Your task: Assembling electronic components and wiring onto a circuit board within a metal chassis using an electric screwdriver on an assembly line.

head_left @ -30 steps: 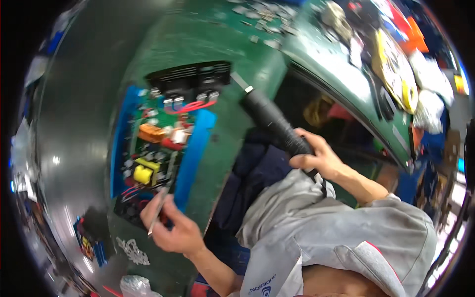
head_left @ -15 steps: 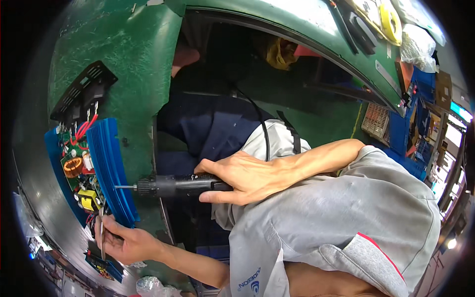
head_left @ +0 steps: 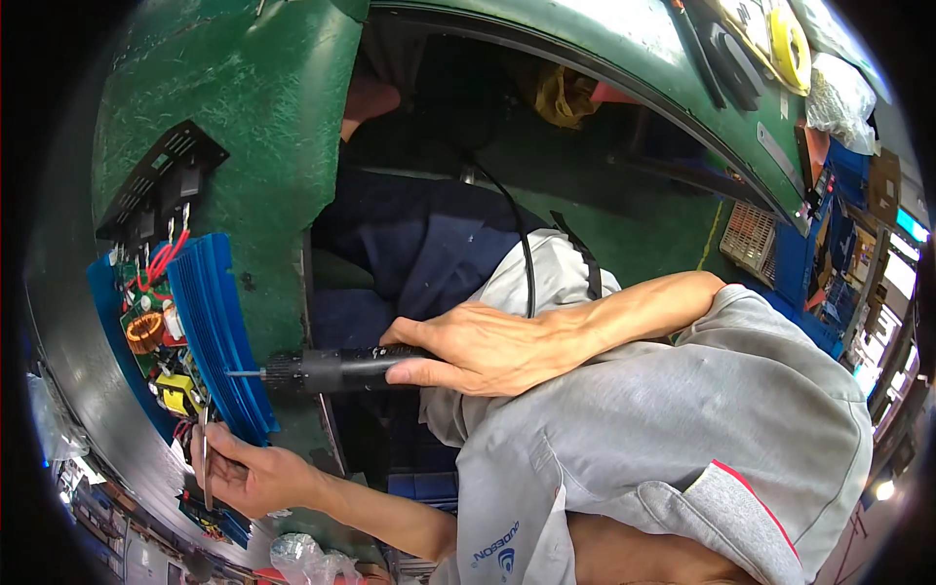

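Note:
My right hand (head_left: 478, 346) is wrapped round a black electric screwdriver (head_left: 327, 371), held level, with its bit (head_left: 244, 373) against the finned side of a blue heatsink (head_left: 210, 322). I cannot tell whether the bit sits in a screw. Beside the heatsink lies a circuit board with a copper coil (head_left: 145, 332), a yellow transformer (head_left: 176, 395) and red wires (head_left: 164, 258). My left hand (head_left: 246, 475) pinches thin metal tweezers (head_left: 206, 458), their tips reaching to the board's near end; what the tips touch is too small to tell.
A black slotted end panel (head_left: 161, 180) is attached by wires at the board's far end, on the green bench (head_left: 263, 117). Another blue-cased board (head_left: 229, 526) and a clear plastic bag (head_left: 302, 558) lie below my left hand. A cable (head_left: 527, 263) hangs by my lap.
My right thumb has shifted up along the screwdriver and closed more round its handle. The bit stays at the heatsink, and my left hand keeps the tweezers at almost the same place.

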{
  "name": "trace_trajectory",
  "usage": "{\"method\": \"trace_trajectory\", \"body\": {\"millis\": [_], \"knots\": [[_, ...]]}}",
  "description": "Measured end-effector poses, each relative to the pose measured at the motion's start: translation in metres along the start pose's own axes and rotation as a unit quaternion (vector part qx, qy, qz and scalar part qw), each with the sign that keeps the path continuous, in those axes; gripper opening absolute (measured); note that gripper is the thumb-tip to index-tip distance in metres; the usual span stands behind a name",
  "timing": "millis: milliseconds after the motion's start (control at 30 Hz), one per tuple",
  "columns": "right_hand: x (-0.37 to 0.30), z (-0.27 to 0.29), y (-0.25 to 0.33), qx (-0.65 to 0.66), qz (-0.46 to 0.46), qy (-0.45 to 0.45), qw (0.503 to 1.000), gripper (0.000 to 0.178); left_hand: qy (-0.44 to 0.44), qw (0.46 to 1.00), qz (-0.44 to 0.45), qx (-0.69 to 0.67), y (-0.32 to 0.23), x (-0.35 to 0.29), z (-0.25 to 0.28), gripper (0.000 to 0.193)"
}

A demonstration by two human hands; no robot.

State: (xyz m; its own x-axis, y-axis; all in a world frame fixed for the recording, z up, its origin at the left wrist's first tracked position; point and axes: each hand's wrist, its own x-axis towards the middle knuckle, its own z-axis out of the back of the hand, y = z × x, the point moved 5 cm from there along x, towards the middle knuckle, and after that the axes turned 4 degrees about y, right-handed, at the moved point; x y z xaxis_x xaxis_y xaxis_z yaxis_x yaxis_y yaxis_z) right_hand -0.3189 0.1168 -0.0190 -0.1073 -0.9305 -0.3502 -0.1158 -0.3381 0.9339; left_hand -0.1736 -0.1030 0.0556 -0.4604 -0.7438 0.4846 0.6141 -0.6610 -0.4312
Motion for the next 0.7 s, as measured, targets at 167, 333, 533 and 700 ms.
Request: {"method": "trace_trajectory", "body": {"millis": [167,333,533,700], "knots": [[0.003,-0.020,-0.005,0.276,-0.091,0.122,0.949,0.062,0.023,1.000,-0.015,0.005,-0.002,0.000,0.007,0.016],[-0.005,-0.024,-0.025,0.416,-0.190,0.185,0.870,0.077,0.061,0.997,-0.009,-0.042,-0.008,-0.007,-0.006,0.015],[-0.007,-0.027,-0.020,0.512,-0.218,0.250,0.792,0.084,0.058,0.991,-0.028,-0.119,-0.008,-0.003,0.006,0.008],[-0.010,-0.030,-0.016,0.584,-0.222,0.257,0.737,0.087,0.063,0.983,-0.066,-0.162,-0.008,0.002,0.005,0.015]]}}
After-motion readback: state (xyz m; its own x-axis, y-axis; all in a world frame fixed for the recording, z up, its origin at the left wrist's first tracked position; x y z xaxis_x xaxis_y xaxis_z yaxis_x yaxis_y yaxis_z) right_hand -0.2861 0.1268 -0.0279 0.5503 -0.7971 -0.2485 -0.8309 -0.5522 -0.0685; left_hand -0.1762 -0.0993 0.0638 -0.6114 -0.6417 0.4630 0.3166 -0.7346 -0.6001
